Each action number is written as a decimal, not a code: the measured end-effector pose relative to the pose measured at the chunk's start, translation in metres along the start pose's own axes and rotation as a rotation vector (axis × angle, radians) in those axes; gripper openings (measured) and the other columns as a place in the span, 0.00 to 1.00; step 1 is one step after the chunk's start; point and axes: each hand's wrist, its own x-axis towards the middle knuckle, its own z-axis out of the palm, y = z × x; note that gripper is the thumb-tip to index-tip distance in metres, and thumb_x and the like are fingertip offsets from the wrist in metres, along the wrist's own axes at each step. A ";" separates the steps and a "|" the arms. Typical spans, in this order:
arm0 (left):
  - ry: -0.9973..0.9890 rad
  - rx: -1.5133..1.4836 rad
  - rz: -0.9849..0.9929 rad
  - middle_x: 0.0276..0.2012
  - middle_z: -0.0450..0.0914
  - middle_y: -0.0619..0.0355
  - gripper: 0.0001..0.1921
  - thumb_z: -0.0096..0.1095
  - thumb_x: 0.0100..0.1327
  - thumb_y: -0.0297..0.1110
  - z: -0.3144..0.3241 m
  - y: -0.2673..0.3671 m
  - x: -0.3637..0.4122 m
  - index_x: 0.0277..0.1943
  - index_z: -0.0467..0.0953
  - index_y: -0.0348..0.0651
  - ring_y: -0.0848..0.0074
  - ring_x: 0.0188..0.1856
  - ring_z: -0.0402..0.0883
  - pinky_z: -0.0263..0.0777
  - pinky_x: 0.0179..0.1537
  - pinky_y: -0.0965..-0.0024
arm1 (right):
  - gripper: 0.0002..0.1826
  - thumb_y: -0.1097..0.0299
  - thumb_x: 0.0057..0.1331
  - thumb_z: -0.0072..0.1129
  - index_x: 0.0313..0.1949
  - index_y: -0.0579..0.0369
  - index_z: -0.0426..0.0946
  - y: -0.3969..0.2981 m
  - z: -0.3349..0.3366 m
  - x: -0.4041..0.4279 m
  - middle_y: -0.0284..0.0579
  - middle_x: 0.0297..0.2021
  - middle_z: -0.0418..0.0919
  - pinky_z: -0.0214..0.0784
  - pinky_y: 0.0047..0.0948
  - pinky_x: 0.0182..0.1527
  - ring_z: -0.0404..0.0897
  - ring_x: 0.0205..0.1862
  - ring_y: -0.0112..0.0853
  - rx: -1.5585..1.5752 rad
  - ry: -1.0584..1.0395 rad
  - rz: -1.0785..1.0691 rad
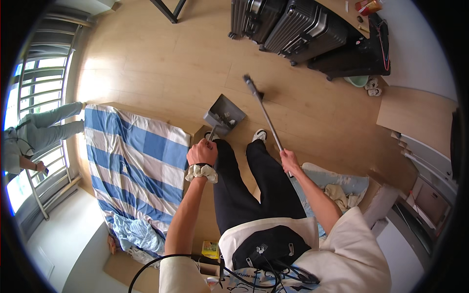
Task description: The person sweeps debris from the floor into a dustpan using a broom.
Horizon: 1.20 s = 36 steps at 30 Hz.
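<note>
My left hand is closed around the handle of a grey dustpan, which rests on the wooden floor in front of my left shoe. Some crumpled debris lies inside the pan. In my right hand is the long grey handle of a broom. The broom's head with dark bristles reaches forward, to the right of the dustpan and apart from it. A small dark patch shows beside the broom head; I cannot tell whether it is part of the broom.
A bed with a blue-and-white checked sheet stands at left, and another with light blue bedding at right. Black suitcases line the far side beside a desk. Another person stands at far left near the window.
</note>
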 end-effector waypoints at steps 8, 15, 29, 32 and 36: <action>0.009 0.029 -0.067 0.23 0.79 0.44 0.12 0.53 0.53 0.41 0.010 -0.010 0.000 0.23 0.78 0.43 0.51 0.29 0.79 0.74 0.32 0.53 | 0.11 0.56 0.68 0.49 0.32 0.48 0.70 0.021 -0.051 -0.007 0.33 0.15 0.63 0.48 0.17 0.11 0.58 0.12 0.16 0.361 -0.400 0.111; -0.080 -0.056 0.009 0.22 0.79 0.45 0.11 0.55 0.51 0.40 0.001 -0.006 -0.009 0.26 0.78 0.43 0.52 0.29 0.80 0.74 0.34 0.55 | 0.14 0.61 0.62 0.54 0.34 0.62 0.76 0.018 -0.096 0.042 0.53 0.26 0.79 0.72 0.39 0.28 0.80 0.25 0.42 -0.348 0.222 -0.059; -0.098 0.027 0.201 0.24 0.80 0.47 0.10 0.55 0.48 0.40 0.001 -0.019 0.028 0.29 0.78 0.46 0.53 0.30 0.80 0.75 0.35 0.54 | 0.07 0.72 0.46 0.62 0.17 0.64 0.76 0.050 -0.127 0.112 0.53 0.20 0.79 0.75 0.34 0.26 0.81 0.21 0.39 -0.674 0.088 0.000; -0.072 0.032 0.158 0.22 0.79 0.45 0.08 0.55 0.47 0.38 -0.004 -0.035 0.022 0.27 0.77 0.44 0.52 0.28 0.79 0.74 0.33 0.54 | 0.09 0.71 0.49 0.57 0.18 0.65 0.77 0.003 -0.070 0.063 0.51 0.15 0.77 0.75 0.35 0.29 0.81 0.20 0.40 -0.600 0.106 0.045; -0.053 -0.007 0.194 0.20 0.78 0.45 0.07 0.55 0.47 0.36 -0.002 -0.033 0.031 0.26 0.76 0.43 0.52 0.26 0.79 0.74 0.31 0.54 | 0.10 0.71 0.51 0.53 0.27 0.67 0.78 -0.012 -0.029 0.023 0.60 0.24 0.79 0.74 0.38 0.40 0.82 0.33 0.47 -0.491 0.149 0.026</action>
